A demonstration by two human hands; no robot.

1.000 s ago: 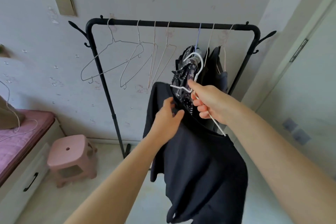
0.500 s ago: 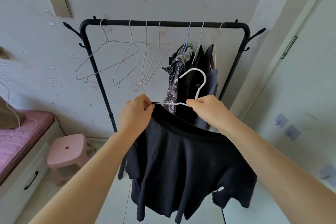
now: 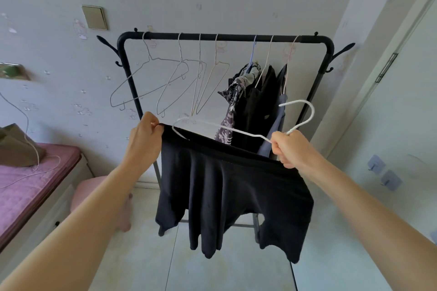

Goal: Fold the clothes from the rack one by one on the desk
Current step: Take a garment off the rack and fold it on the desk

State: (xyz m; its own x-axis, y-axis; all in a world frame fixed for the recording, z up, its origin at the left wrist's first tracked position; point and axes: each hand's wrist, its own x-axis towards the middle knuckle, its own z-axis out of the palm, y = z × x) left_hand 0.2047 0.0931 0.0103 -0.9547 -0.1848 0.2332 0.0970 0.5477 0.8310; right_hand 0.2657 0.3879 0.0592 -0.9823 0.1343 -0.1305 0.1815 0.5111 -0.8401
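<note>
Left hand [image 3: 144, 142] pinches one end of the black garment's [image 3: 234, 191] top edge, fingers closed. Right hand [image 3: 289, 149] is fisted on the white hanger [image 3: 236, 130] and the edge's other end. Garment hangs mid-air in front of the rack [image 3: 222, 37]. Judged soft, light, limp: grip the band at both ends, slide hanger out sideways.

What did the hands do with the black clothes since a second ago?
The left hand moved leftward and now pinches the black garment's edge, pulling it off the white hanger. The right hand kept hold of the hanger, whose left end now sticks out bare. The rack, its empty hangers and hanging clothes stayed put.
</note>
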